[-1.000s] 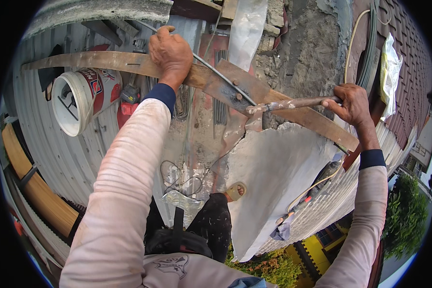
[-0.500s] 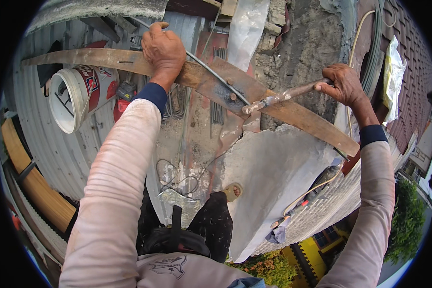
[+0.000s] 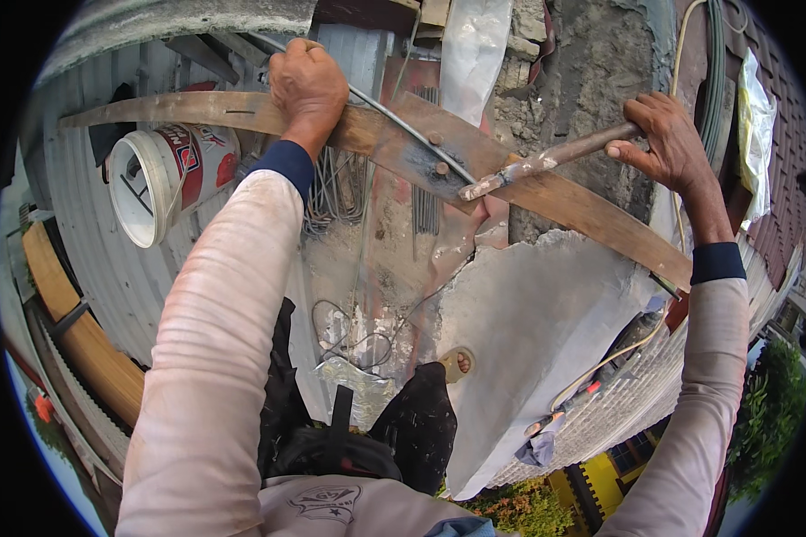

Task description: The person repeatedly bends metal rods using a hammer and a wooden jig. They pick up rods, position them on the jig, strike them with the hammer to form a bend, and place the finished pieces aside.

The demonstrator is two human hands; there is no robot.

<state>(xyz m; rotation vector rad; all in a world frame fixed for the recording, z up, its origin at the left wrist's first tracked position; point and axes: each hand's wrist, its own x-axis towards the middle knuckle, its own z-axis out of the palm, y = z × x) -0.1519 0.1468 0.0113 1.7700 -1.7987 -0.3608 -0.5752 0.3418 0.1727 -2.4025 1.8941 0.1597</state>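
My left hand (image 3: 307, 89) is closed on a steel rod (image 3: 388, 115) that lies slantwise over a long wooden board (image 3: 582, 210). A dark metal plate with two bolts (image 3: 439, 167) sits at the board's middle, and the rod passes beside the bolts. My right hand (image 3: 663, 139) grips a rusty, paint-spotted pipe handle (image 3: 560, 157) near its right end. The pipe's other end meets the rod just right of the bolts, over the board.
A white bucket (image 3: 134, 192) lies on corrugated sheeting (image 3: 81, 215). Bent rods (image 3: 336, 197), a cord (image 3: 376, 345) and plastic sheet (image 3: 470, 54) are near the board. A grey ledge (image 3: 528, 331) runs at lower right, beside a roof edge with tools (image 3: 582, 398).
My right hand has swung the pipe's handle upward, away from me, so the pipe slants more steeply. My left hand has shifted slightly up and left, still on the rod.
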